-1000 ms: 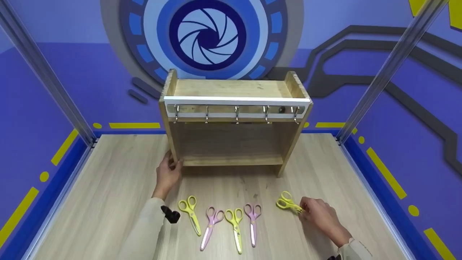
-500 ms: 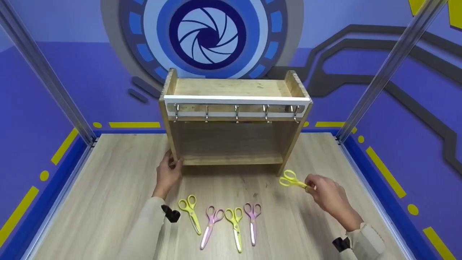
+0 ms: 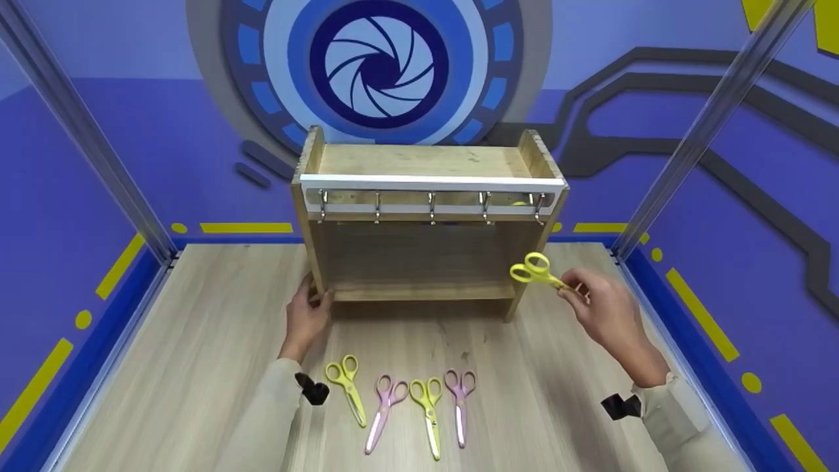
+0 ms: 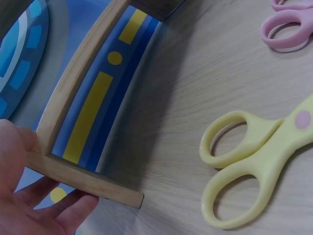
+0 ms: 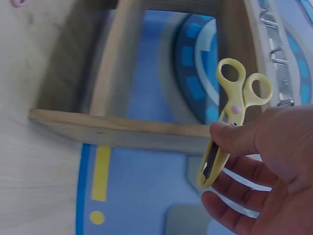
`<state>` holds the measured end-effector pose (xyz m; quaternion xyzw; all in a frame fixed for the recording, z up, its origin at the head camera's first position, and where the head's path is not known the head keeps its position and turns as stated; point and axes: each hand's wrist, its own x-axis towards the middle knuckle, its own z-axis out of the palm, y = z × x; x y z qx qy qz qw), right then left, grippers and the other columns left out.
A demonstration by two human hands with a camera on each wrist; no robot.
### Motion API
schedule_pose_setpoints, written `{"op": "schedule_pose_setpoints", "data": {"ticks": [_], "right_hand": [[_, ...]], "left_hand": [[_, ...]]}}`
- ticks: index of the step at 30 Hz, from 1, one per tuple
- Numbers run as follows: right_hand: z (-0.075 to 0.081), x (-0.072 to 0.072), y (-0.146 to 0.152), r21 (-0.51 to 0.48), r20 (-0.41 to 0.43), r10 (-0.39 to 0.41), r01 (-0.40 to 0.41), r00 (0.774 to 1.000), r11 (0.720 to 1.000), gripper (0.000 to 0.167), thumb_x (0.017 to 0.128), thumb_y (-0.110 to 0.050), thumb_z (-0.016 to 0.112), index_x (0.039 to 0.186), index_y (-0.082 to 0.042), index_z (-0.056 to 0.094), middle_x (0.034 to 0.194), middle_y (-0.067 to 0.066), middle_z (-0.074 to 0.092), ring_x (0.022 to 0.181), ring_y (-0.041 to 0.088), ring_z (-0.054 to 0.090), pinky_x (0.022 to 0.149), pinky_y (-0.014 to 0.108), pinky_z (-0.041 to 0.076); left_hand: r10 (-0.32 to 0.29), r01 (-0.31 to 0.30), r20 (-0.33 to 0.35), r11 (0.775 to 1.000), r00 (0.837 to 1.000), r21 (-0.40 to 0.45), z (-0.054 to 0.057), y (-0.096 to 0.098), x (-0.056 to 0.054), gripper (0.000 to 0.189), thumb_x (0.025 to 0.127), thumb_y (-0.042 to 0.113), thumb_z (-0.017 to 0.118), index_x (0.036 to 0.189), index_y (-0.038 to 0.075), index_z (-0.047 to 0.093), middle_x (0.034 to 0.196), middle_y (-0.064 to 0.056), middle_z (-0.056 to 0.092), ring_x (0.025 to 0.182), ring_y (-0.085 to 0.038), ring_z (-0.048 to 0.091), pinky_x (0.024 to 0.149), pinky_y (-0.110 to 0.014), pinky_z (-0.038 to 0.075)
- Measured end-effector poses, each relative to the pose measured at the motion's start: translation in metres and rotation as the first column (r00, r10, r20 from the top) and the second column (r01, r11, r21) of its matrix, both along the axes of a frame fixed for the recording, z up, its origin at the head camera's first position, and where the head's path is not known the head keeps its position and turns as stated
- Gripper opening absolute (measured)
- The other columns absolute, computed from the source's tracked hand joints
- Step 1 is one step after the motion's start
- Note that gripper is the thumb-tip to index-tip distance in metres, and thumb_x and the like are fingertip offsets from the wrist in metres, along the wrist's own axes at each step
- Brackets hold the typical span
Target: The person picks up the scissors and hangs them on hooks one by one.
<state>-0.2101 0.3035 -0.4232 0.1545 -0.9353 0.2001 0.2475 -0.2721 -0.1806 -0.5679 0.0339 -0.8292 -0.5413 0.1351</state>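
A wooden rack (image 3: 419, 292) stands upright at the back of the table, with a metal strip of several hooks (image 3: 431, 208) across its front. My left hand (image 3: 307, 321) grips the lower left side panel, thumb inside and fingers outside, as the left wrist view shows. Yellow scissors (image 5: 235, 100) are pinched by the blades between the thumb and fingers of my right hand (image 3: 606, 308). Their handle loops point left, in the air before the rack's right side panel. On the table in front lie yellow scissors (image 3: 347, 390), pink scissors (image 3: 383, 414), more yellow scissors (image 3: 427, 416) and more pink scissors (image 3: 460, 406).
Blue printed walls close off the back and both sides, and metal posts (image 3: 711, 128) rise at the corners. The rack has a top shelf (image 3: 419, 160) and a low board. Bare wooden tabletop (image 3: 210, 341) extends to the left of the rack.
My right hand has lifted the yellow scissors from near the tabletop, raising them toward the rack's right side. The left hand keeps its grip, and the other scissors have not moved.
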Motion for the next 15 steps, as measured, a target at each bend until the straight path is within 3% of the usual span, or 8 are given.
{"op": "schedule_pose_setpoints", "data": {"ticks": [5, 7, 11, 15], "right_hand": [[0.011, -0.006, -0.005, -0.069, -0.087, 0.003, -0.009, 0.996, 0.998, 0.017, 0.084, -0.005, 0.085, 0.094, -0.007, 0.071, 0.084, 0.005, 0.07, 0.073, 0.018, 0.064, 0.064, 0.036, 0.054], [0.015, -0.009, -0.007, -0.109, -0.104, -0.008, -0.003, 0.995, 0.994, 0.018, 0.083, -0.004, 0.085, 0.095, -0.006, 0.071, 0.085, 0.006, 0.071, 0.073, 0.018, 0.065, 0.065, 0.027, 0.054], [0.018, -0.015, -0.01, -0.19, -0.095, -0.024, 0.006, 0.995, 0.982, 0.019, 0.084, -0.004, 0.084, 0.099, -0.005, 0.072, 0.088, 0.008, 0.072, 0.075, 0.019, 0.066, 0.068, 0.007, 0.045], [0.017, -0.02, -0.012, -0.235, -0.052, -0.037, 0.024, 0.998, 0.972, 0.018, 0.086, -0.007, 0.083, 0.1, -0.005, 0.073, 0.088, 0.009, 0.071, 0.076, 0.02, 0.067, 0.067, 0.007, 0.046]], "left_hand": [[-0.008, 0.009, 0.009, 1.0, 1.0, -0.006, 0.001, 0.0, 0.001, 0.057, 0.103, 0.015, 0.063, 0.155, 0.007, 0.041, 0.14, -0.029, 0.057, 0.122, -0.043, 0.062, 0.097, -0.053, 0.055], [-0.013, 0.013, 0.006, 1.0, 1.0, -0.007, 0.002, -0.001, 0.001, 0.057, 0.103, 0.015, 0.063, 0.155, 0.007, 0.041, 0.141, -0.029, 0.056, 0.123, -0.043, 0.061, 0.098, -0.053, 0.054], [-0.012, 0.012, -0.001, 1.0, 1.0, -0.007, 0.0, -0.002, 0.001, 0.058, 0.103, 0.015, 0.063, 0.155, 0.006, 0.04, 0.141, -0.029, 0.057, 0.122, -0.043, 0.062, 0.097, -0.052, 0.055], [-0.013, 0.013, -0.006, 1.0, 1.0, -0.003, -0.001, -0.002, 0.0, 0.058, 0.103, 0.015, 0.063, 0.156, 0.005, 0.04, 0.139, -0.03, 0.057, 0.121, -0.044, 0.062, 0.096, -0.053, 0.055]]}}
